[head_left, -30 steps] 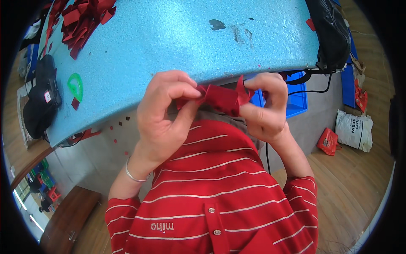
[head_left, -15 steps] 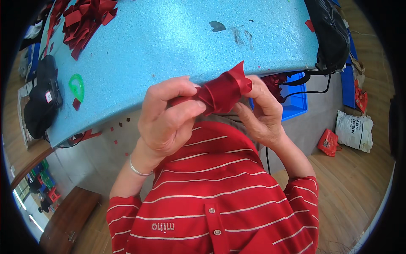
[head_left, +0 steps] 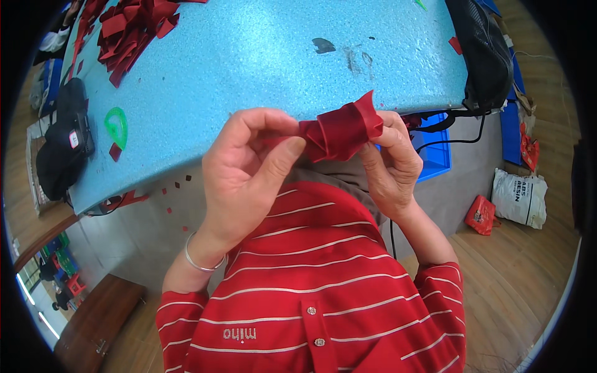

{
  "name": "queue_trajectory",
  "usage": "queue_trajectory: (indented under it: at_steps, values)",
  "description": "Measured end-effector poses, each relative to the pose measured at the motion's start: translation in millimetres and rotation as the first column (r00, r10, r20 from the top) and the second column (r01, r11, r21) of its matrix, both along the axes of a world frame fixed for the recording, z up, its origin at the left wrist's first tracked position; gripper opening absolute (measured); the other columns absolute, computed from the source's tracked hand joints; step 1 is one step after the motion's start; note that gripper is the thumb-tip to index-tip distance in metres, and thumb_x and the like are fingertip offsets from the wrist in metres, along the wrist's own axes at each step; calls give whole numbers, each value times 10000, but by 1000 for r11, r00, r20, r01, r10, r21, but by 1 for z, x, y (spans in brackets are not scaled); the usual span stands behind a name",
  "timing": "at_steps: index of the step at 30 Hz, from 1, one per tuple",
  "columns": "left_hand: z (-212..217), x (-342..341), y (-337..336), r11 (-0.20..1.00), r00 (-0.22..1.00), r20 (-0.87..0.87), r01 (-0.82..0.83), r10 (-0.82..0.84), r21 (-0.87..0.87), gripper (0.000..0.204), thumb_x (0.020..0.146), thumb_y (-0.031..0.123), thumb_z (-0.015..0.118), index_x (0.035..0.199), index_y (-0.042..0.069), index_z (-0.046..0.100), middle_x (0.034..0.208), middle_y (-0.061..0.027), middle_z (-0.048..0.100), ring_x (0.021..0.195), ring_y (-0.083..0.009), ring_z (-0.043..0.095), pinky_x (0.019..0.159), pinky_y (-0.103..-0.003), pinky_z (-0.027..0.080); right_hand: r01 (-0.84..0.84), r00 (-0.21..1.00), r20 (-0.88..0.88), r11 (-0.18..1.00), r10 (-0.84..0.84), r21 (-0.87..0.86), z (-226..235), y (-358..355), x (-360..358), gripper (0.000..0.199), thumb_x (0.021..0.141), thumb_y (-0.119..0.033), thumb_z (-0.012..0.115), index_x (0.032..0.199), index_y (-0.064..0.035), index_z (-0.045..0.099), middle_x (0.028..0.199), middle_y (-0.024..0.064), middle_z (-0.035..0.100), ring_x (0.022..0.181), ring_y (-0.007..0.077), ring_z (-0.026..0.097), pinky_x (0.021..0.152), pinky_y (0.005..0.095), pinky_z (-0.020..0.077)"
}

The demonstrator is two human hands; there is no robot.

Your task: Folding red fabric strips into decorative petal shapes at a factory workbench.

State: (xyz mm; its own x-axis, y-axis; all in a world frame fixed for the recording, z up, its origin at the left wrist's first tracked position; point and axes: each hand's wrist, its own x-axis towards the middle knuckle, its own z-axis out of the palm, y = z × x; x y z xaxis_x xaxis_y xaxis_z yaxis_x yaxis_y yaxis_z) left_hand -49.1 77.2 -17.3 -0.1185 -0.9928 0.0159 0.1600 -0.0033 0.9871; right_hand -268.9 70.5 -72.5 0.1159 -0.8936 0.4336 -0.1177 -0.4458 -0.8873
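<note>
Between my hands, just over the near table edge, is a dark red satin ribbon (head_left: pixel 339 132), folded and rolled into a flower-like shape with pointed corners at its right end. My right hand (head_left: pixel 395 166) pinches that right end between thumb and fingers. At the narrower left end, my left hand (head_left: pixel 245 165) has its thumb and index finger closed around the ribbon. The fingers partly hide that end.
A blue speckled table (head_left: pixel 249 62) lies ahead, with a pile of red ribbon strips (head_left: pixel 134 37) at far left. Nearby are a green protractor-like piece (head_left: pixel 116 128) and a black bag (head_left: pixel 59 146). Another black bag (head_left: pixel 488 59) hangs over the right edge, above a blue crate (head_left: pixel 438 149).
The ribbon has shifted slightly right and turned in my fingers. My left hand has changed its grip, its thumb now farther up and the index finger lying along the ribbon's left end.
</note>
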Motion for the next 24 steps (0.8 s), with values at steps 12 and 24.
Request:
queue_trajectory:
  at_steps: [12, 24]
  values:
    - [-6, 2, -2, 991, 995, -45, 96, -92, 94, 276, 957, -25, 667, 1230, -35, 629, 1189, -89, 635, 1063, -122, 624, 941, -255, 510, 38, 950, -275, 927, -149, -373, -1, -11, -7, 318, 700, 48, 767, 979, -77, 677, 1000, 91, 666, 795, 230, 589, 676, 356, 393]
    - [3, -4, -38, 955, 904, 331, 296, -271, -25, 69, 919, 40, 728, 972, 0, 711, 1024, -45, 660, 930, -116, 603, 851, -260, 488, -185, 954, -275, 952, 116, -242, 5, -10, -1, 330, 678, 37, 734, 975, -95, 681, 954, 76, 653, 770, 235, 580, 663, 370, 371]
